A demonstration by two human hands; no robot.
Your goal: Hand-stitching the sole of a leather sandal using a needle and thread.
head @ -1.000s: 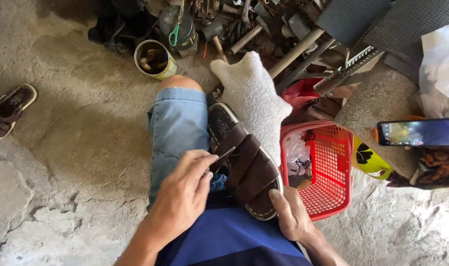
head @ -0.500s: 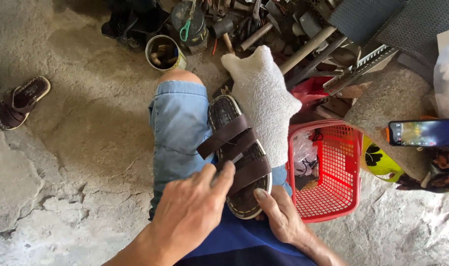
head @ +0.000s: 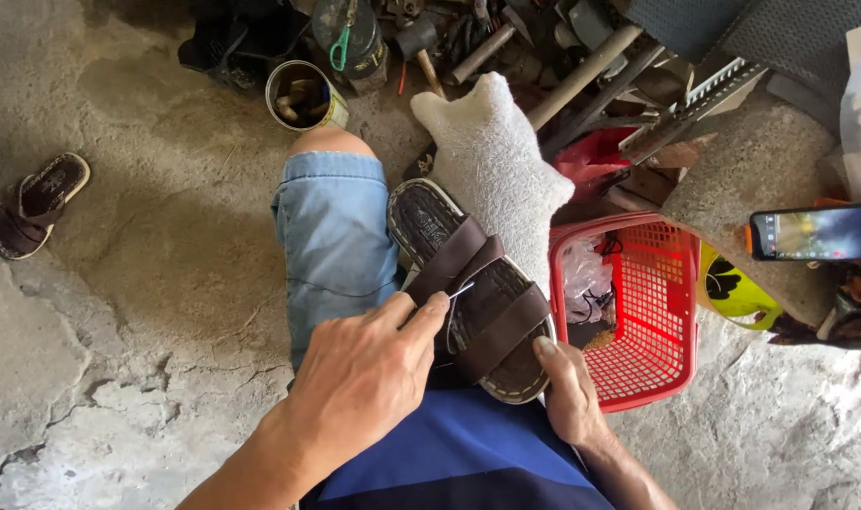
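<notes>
A: Where is the sandal [head: 473, 288]?

B: On the person's lap, sole down, lying across the thigh beside the denim shorts [head: 334, 241], its toe pointing away toward the white sock-like cloth [head: 494, 165]. It has 2 brown straps.

A: And the hands?

B: The left hand [head: 364, 378] is nearly closed, thumb and forefinger pinched on a thin needle [head: 460, 291] at the near strap. A dark thread [head: 350, 291] runs from there across the shorts. The right hand [head: 567, 392] is half curled around the heel edge of the sandal, thumb pressed on the rim, steadying it.

A: How would that sandal handle?

B: I judge it light, with a fairly stiff sole and straps that flex. It looks like leather or something similar, so not fragile and not very slippery. The heel rim, where the right hand sits, seems the sensible hold: it leaves the straps free. The needle is the delicate piece, thin and easy to drop, so it needs a tight fingertip pinch.

A: What else is around?

B: A red basket [head: 657, 321] just right of the sandal, a tin can [head: 303, 94] beyond the knee, a phone [head: 818, 234] at the far right, and 1 other sandal [head: 35, 203] well apart on the concrete floor [head: 147, 283].
</notes>
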